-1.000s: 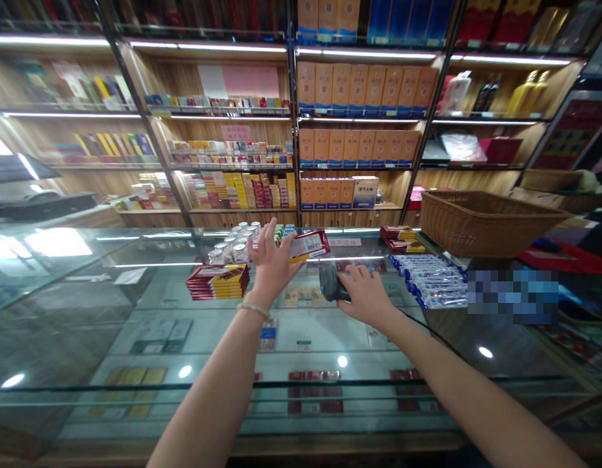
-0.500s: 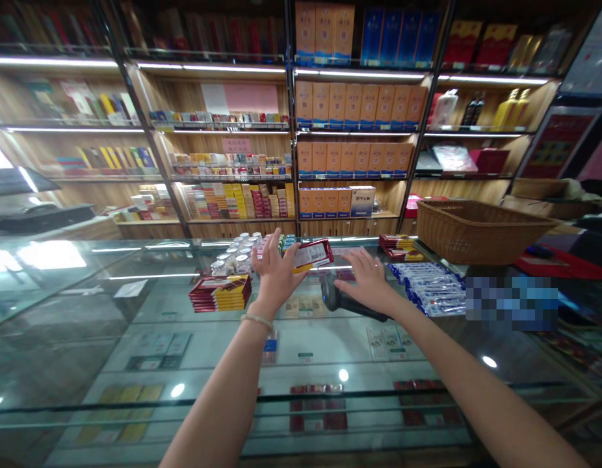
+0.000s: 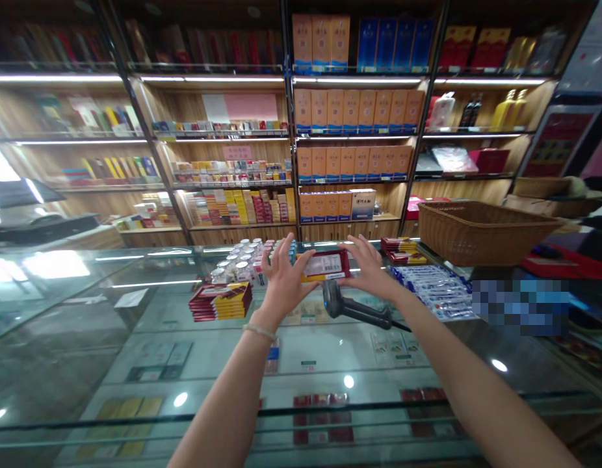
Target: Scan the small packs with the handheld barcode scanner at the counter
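Note:
Both my hands hold one red and yellow carton (image 3: 325, 265) with a white label, level above the glass counter (image 3: 135, 338). My left hand (image 3: 281, 279) grips its left end, fingers spread behind it. My right hand (image 3: 369, 266) grips its right end. A dark handheld barcode scanner (image 3: 354, 307) lies on the glass just below the carton, untouched. A stack of similar red and yellow cartons (image 3: 220, 300) sits on the counter left of my left hand.
Small white-capped bottles (image 3: 237, 263) stand behind the stack. Blue and white packets (image 3: 435, 289) and a short stack of red cartons (image 3: 401, 247) lie to the right, beside a wicker basket (image 3: 481, 227). Shelves of boxed goods (image 3: 354, 110) fill the back wall.
My right hand let go of the scanner, left it lying on the glass, and rose to take the carton's right end. The carton turned level between both hands.

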{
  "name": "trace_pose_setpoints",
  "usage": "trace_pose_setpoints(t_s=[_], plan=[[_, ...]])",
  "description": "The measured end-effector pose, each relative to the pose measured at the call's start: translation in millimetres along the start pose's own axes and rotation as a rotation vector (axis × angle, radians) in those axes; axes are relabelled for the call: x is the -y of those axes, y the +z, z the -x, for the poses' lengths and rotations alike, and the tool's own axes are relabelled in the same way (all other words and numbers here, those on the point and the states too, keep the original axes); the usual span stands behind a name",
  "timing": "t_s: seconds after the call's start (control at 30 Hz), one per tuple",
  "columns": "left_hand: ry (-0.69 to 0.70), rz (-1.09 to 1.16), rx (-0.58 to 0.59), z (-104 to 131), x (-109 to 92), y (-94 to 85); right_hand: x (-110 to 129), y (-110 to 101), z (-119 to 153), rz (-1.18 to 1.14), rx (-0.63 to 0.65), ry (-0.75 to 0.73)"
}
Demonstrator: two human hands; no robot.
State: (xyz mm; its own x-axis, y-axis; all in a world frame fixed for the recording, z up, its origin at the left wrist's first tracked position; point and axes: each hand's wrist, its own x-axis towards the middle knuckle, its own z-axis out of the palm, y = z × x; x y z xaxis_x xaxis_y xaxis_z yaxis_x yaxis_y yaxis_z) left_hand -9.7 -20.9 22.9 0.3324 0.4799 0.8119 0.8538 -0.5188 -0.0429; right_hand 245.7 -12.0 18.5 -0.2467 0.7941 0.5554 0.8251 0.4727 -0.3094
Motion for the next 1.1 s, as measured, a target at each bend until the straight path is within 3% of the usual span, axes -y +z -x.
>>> trace_pose_setpoints(t_s=[0.23, 0.47, 0.67, 0.9, 1.1], plan=[[-0.037, 0.04, 0.049, -4, -9, -0.5, 3, -16, 8, -0.098, 0.029, -0.045], [-0.082, 0.089, 0.116, -3, -21, -0.2, 23, -24, 12, -0.122, 0.032, -0.146], [-0.068, 0.089, 0.156, -3, -27, 1.1, 35, -21, 16, -0.141, -0.057, -0.191], [-0.112, 0.05, 0.056, -10, -12, -7.0, 37, -22, 16, 0.048, -0.251, -0.026], [-0.162, 0.071, -0.046, -14, -28, -16.2, 45, -15, 20, 0.193, -0.264, -0.076]])
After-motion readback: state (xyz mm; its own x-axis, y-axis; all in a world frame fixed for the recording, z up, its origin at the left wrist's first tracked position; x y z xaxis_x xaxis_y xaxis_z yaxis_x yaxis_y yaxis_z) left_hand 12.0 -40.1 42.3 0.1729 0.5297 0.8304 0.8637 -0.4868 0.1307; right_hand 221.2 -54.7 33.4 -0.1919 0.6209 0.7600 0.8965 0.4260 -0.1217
